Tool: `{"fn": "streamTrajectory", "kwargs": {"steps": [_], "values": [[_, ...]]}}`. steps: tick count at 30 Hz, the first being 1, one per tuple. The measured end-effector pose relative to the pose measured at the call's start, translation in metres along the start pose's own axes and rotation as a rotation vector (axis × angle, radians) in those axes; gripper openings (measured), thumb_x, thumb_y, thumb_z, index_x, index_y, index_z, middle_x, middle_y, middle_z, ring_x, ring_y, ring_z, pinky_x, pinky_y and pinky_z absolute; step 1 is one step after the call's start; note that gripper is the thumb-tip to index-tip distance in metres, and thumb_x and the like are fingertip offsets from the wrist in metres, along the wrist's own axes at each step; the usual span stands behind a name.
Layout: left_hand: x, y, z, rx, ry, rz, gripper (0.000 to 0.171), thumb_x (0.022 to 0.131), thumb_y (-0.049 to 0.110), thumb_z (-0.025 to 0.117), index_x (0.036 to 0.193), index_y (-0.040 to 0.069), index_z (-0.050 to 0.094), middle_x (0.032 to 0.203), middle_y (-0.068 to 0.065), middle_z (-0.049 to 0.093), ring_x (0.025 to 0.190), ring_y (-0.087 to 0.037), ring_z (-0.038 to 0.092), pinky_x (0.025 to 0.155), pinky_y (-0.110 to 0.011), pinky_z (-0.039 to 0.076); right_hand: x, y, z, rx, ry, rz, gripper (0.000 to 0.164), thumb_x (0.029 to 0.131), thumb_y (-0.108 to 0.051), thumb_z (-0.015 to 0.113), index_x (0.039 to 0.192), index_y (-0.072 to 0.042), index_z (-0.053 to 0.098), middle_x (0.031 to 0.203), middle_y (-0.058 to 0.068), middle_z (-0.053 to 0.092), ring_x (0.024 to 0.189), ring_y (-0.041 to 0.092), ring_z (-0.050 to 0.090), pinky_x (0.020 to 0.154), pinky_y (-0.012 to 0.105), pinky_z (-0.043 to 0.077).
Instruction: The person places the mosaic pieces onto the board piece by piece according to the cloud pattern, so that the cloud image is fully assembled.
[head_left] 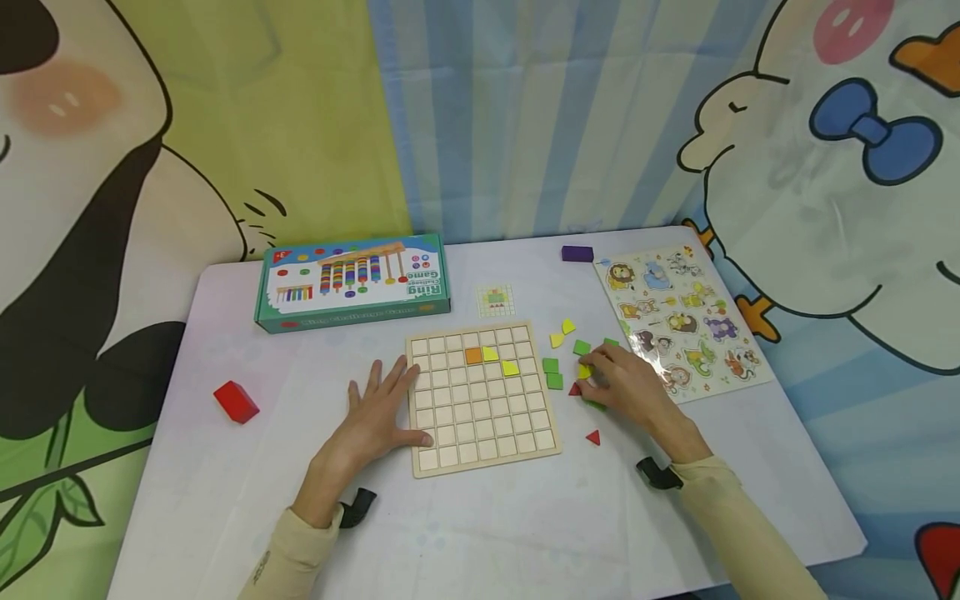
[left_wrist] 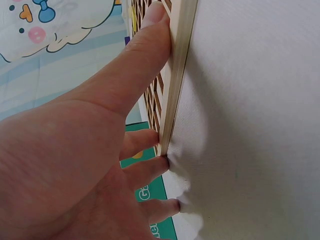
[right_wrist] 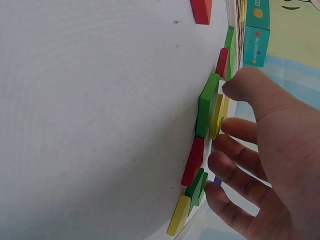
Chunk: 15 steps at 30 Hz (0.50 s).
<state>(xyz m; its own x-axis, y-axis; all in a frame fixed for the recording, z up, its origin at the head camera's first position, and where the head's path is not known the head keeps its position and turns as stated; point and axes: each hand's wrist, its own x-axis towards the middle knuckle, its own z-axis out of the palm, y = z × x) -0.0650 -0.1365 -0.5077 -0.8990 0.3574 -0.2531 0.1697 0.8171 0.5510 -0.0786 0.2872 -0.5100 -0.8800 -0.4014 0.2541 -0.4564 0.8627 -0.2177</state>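
Note:
A wooden grid board [head_left: 462, 413] lies flat on the table, holding an orange square tile [head_left: 472, 357] and two yellow tiles [head_left: 510, 367]. My left hand [head_left: 378, 414] rests on the board's left edge. Its thumb lies over the rim and its fingers are spread, some touching the edge in the left wrist view. Right of the board, my right hand [head_left: 624, 382] reaches over loose tiles. Its thumb and index fingertip stand apart on either side of a yellow tile [head_left: 585, 372]. Green tiles [head_left: 551, 366] and a red triangle [head_left: 593, 437] lie around it.
A small printed pattern card [head_left: 496, 301] lies behind the board. At the back left is a Ring Challenge Game box [head_left: 352, 283]. A red block [head_left: 236, 402] sits far left, a purple block [head_left: 577, 253] at the back. An animal sticker sheet [head_left: 682, 322] lies at right.

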Motion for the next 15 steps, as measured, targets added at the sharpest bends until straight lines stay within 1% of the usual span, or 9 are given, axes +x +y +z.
{"fn": "streamTrajectory", "kwargs": {"steps": [5, 10, 15], "values": [[-0.0004, 0.0000, -0.0002, 0.001, 0.000, -0.001, 0.120, 0.067, 0.047, 0.091, 0.162, 0.014, 0.026, 0.172, -0.013, 0.010, 0.156, -0.048, -0.005, 0.113, -0.079, -0.006, 0.0002, -0.0001, 0.0032, -0.010, 0.036, 0.023, 0.033, 0.080, -0.029, 0.086, 0.100, -0.006, 0.075, 0.093, 0.007, 0.069, 0.083, 0.022, 0.066, 0.072, 0.038, 0.058], [-0.0009, 0.0007, -0.0004, -0.003, 0.005, 0.003, 0.120, 0.067, 0.046, 0.092, 0.162, 0.014, 0.026, 0.171, -0.013, 0.011, 0.156, -0.049, -0.005, 0.113, -0.079, -0.006, 0.0012, -0.0002, 0.0051, -0.002, 0.022, 0.030, 0.027, 0.082, -0.024, 0.084, 0.099, -0.006, 0.076, 0.092, 0.006, 0.069, 0.082, 0.021, 0.066, 0.070, 0.037, 0.056], [-0.0012, 0.0002, 0.0001, 0.001, 0.009, 0.007, 0.120, 0.067, 0.047, 0.091, 0.162, 0.014, 0.026, 0.171, -0.014, 0.012, 0.156, -0.049, -0.004, 0.113, -0.080, -0.005, 0.0021, -0.0013, 0.0063, -0.014, 0.039, 0.020, 0.027, 0.080, -0.024, 0.084, 0.098, -0.006, 0.075, 0.091, 0.006, 0.069, 0.079, 0.021, 0.066, 0.067, 0.036, 0.056]]}}
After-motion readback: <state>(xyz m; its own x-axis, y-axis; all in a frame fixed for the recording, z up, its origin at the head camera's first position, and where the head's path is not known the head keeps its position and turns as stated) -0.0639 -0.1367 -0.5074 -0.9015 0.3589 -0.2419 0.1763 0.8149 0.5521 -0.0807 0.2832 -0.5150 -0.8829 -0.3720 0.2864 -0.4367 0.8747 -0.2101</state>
